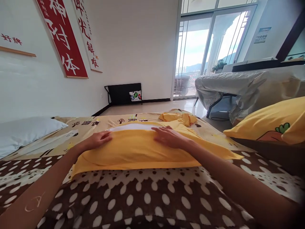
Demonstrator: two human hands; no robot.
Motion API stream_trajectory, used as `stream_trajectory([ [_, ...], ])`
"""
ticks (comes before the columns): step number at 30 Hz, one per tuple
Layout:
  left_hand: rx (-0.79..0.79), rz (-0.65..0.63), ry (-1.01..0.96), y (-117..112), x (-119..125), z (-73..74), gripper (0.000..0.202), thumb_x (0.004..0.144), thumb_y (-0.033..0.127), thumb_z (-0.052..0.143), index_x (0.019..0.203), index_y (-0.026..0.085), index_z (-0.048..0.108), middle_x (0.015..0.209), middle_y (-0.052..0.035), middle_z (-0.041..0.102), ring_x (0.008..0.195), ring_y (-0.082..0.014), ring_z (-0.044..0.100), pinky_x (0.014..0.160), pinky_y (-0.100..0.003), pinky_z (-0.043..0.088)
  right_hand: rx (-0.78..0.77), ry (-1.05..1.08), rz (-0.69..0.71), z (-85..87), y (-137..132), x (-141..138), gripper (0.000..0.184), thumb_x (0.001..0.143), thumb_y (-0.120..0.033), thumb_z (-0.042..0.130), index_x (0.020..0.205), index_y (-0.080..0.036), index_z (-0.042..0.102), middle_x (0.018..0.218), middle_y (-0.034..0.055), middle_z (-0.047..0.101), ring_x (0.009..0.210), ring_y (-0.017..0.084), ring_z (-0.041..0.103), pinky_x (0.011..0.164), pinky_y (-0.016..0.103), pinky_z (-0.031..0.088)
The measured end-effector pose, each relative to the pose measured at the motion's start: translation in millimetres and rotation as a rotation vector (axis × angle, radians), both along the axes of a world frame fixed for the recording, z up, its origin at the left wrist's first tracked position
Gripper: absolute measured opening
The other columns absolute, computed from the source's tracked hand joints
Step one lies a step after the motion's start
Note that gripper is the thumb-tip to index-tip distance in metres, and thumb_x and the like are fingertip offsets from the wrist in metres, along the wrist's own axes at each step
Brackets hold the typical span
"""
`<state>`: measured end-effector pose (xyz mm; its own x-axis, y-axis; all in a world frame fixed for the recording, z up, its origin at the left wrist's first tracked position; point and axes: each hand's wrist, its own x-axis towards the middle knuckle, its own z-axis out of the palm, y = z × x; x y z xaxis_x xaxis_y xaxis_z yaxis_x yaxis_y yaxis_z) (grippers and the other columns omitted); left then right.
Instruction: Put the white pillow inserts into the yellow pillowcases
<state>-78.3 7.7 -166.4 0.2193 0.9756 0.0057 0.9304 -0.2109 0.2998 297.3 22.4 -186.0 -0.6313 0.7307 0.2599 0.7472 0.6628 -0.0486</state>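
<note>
A pillow in a yellow pillowcase lies across the bed in front of me, with a strip of white pillow showing at its far open end. My left hand rests on the pillowcase's left far corner, fingers curled on the cloth near the opening. My right hand lies flat on top of the pillowcase at the right, fingers stretched toward the opening. The loose end of the yellow case is bunched up beyond my right hand.
A brown blanket with white dots covers the near bed, over a beige patterned sheet. A white pillow lies at left, another yellow pillow at right. Beyond the bed stand a covered table, a black rack and glass doors.
</note>
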Motion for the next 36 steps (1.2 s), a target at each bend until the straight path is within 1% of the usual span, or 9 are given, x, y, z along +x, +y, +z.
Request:
stream_trajectory([
  [3,0.022,0.015,0.019,3.0,-2.0,-11.7,0.068,0.079,0.068,0.034,0.126,0.023,0.054,0.136,-0.007,0.052,0.123,-0.0272,0.048,0.105,-0.037,0.032,-0.079,0.041,-0.111,-3.0,19.2,8.4,0.045,0.092,-0.048,0.036,0.12,-0.019,0.056,0.115,0.0115,0.064,0.108,0.026,0.056,0.097,0.04,0.032],
  [6,0.097,0.0,0.055,3.2,-2.4,-17.9,0.056,0.077,0.068,0.038,0.092,0.02,0.063,0.109,-0.0083,0.063,0.103,-0.0271,0.057,0.091,-0.037,0.041,-0.118,0.0,-0.163,-2.8,18.8,14.1,0.042,0.084,-0.054,0.047,0.098,-0.018,0.063,0.095,0.0106,0.066,0.094,0.026,0.057,0.083,0.035,0.038],
  [11,-0.089,-0.069,-0.071,-14.7,-4.2,12.8,0.044,0.071,0.063,0.055,0.063,0.02,0.046,0.06,0.0026,0.046,0.057,-0.0131,0.045,0.051,-0.024,0.033,-0.12,-0.061,-0.116,38.1,-2.0,26.7,0.035,0.08,-0.048,0.054,0.06,-0.02,0.055,0.061,0.0015,0.054,0.064,0.016,0.049,0.057,0.025,0.029],
  [13,0.137,0.025,-0.125,-24.5,5.0,36.0,0.043,0.07,0.056,0.059,0.058,0.02,0.04,0.054,0.0049,0.035,0.052,-0.0104,0.035,0.048,-0.023,0.026,0.099,0.054,-0.21,60.4,-6.1,26.2,0.037,0.082,-0.046,0.051,0.057,-0.019,0.051,0.056,-0.0003,0.049,0.059,0.014,0.043,0.056,0.026,0.024],
  [15,0.565,0.19,-0.278,-32.2,20.5,56.4,0.044,0.072,0.049,0.058,0.055,0.02,0.028,0.053,0.006,0.023,0.052,-0.009,0.026,0.048,-0.023,0.022,0.286,0.203,-0.339,73.6,-8.5,18.8,0.039,0.086,-0.045,0.045,0.058,-0.019,0.051,0.056,0.0001,0.048,0.058,0.013,0.04,0.056,0.026,0.022],
  [18,0.839,0.309,-0.463,-37.6,41.9,71.1,0.042,0.076,0.04,0.054,0.056,0.021,0.022,0.055,0.0059,0.019,0.051,-0.0085,0.022,0.048,-0.024,0.02,0.3,0.187,-0.328,71.9,-15.9,5.5,0.041,0.088,-0.045,0.041,0.057,-0.019,0.052,0.057,0.0017,0.052,0.057,0.013,0.041,0.056,0.027,0.02],
  [26,0.237,-0.012,0.045,-21.6,40.9,49.7,0.051,0.072,0.059,0.054,0.048,0.02,0.032,0.047,0.0037,0.033,0.047,-0.0096,0.029,0.046,-0.026,0.021,0.21,0.019,-0.412,59.4,-28.8,27.2,0.052,0.086,-0.061,0.037,0.062,-0.02,0.058,0.062,0.004,0.057,0.063,0.017,0.051,0.058,0.027,0.026],
  [31,-0.001,-0.076,-0.015,-17.9,27.4,39.6,0.049,0.069,0.056,0.059,0.051,0.02,0.031,0.05,0.0043,0.029,0.046,-0.0099,0.027,0.046,-0.027,0.018,-0.154,-0.148,-0.258,51.1,-17.2,39.1,0.044,0.081,-0.057,0.048,0.059,-0.02,0.056,0.063,0.0029,0.057,0.056,0.014,0.047,0.055,0.028,0.027],
  [36,-0.076,-0.034,-0.057,-20.2,8.6,24.4,0.046,0.071,0.059,0.057,0.053,0.02,0.038,0.05,0.0045,0.035,0.048,-0.011,0.033,0.048,-0.027,0.022,-0.227,-0.143,-0.205,38.7,-20.5,52.1,0.03,0.08,-0.04,0.052,0.058,-0.019,0.054,0.06,-0.0002,0.053,0.054,0.012,0.042,0.052,0.027,0.026],
])
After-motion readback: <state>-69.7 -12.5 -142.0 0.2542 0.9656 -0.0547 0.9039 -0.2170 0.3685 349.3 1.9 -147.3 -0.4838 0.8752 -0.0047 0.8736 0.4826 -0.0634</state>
